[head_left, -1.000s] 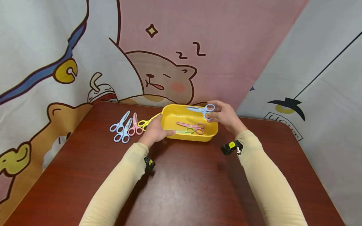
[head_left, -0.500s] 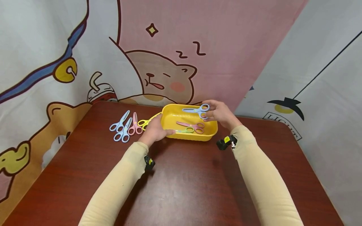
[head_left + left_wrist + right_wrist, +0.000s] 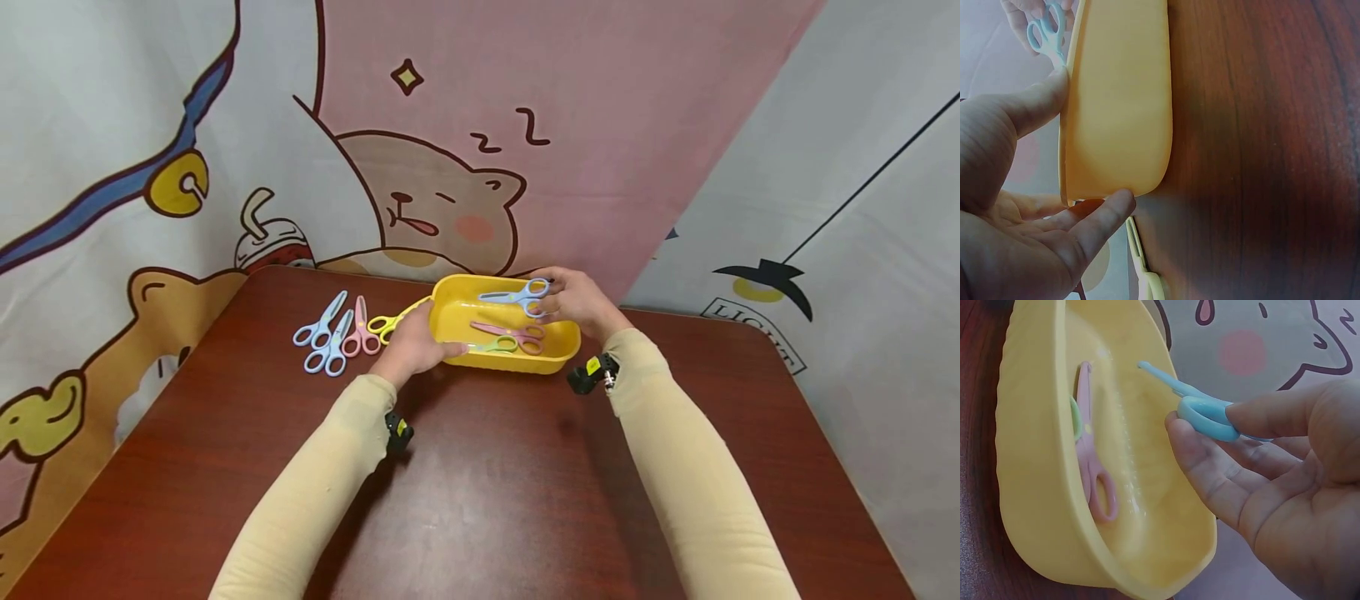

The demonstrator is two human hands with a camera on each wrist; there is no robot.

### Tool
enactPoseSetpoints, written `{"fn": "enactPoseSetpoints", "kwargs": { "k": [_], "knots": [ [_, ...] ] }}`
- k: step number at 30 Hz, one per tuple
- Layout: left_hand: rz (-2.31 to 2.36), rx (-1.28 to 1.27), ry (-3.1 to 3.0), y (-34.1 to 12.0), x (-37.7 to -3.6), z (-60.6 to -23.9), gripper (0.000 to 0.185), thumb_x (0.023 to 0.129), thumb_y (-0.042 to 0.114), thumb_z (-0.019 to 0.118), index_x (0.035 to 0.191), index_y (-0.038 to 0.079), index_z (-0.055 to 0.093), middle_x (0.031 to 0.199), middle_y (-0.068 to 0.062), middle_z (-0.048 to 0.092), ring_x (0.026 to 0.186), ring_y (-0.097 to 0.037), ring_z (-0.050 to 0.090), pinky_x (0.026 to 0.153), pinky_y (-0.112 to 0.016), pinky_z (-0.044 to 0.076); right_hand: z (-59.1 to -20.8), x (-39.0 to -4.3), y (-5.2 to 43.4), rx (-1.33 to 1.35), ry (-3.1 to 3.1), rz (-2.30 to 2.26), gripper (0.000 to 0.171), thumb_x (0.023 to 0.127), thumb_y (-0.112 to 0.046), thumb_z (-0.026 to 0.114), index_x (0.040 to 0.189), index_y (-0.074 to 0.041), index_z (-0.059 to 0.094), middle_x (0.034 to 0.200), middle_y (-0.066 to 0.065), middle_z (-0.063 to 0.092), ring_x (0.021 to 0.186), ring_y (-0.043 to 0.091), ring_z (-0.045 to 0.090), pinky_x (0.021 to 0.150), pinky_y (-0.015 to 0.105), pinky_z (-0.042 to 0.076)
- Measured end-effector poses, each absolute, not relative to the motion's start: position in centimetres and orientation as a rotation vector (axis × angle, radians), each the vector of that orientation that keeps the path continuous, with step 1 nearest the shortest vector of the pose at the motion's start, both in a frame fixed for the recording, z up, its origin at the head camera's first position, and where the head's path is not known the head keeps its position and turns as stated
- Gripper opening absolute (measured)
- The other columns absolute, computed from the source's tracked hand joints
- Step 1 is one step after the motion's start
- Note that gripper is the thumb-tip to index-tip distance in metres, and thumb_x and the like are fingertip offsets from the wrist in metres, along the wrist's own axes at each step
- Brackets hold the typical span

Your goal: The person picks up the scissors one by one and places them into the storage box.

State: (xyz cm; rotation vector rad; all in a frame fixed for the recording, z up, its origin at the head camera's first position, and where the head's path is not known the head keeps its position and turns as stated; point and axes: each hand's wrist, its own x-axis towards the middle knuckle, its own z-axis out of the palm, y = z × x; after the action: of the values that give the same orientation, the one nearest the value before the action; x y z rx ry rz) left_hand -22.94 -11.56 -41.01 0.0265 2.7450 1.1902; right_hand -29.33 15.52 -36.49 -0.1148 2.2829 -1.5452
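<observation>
My left hand (image 3: pixel 412 342) grips the left end of a yellow plastic basket (image 3: pixel 1122 112), thumb on the rim and fingers against the end wall. Over the basket's back right part, my right hand (image 3: pixel 581 302) pinches light blue scissors (image 3: pixel 1210 419) by a handle loop, blades pointing left. Inside the basket lie pink scissors (image 3: pixel 1088 450) and green-handled scissors (image 3: pixel 501 344), whose blades are partly hidden by the front wall in the right wrist view.
Left of the basket, two pairs of blue scissors (image 3: pixel 322 333), pink scissors (image 3: pixel 362 340) and yellow scissors (image 3: pixel 382 327) lie on the dark red wooden table (image 3: pixel 480 500). A cartoon-printed cloth (image 3: pixel 600 125) hangs behind the table.
My right hand has moved left with the blue scissors, further over the basket. My left hand keeps its hold on the basket's left end.
</observation>
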Motion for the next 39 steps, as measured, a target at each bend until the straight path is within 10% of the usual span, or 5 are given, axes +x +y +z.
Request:
{"fn": "enactPoseSetpoints", "kwargs": {
  "k": [39],
  "knots": [
    [1.184,0.036,2.758,-11.6,-23.1,-41.4,0.1,0.084,0.035,0.086,0.159,0.0,0.031,0.156,-0.022,0.044,0.141,-0.037,0.045,0.121,-0.049,0.033,-38.8,-31.5,13.9,0.059,2.253,-1.488,0.055,0.098,0.01,0.056,0.15,0.004,0.041,0.125,0.027,0.057,0.104,0.034,0.069,0.104,0.052,0.052]
  ]
}}
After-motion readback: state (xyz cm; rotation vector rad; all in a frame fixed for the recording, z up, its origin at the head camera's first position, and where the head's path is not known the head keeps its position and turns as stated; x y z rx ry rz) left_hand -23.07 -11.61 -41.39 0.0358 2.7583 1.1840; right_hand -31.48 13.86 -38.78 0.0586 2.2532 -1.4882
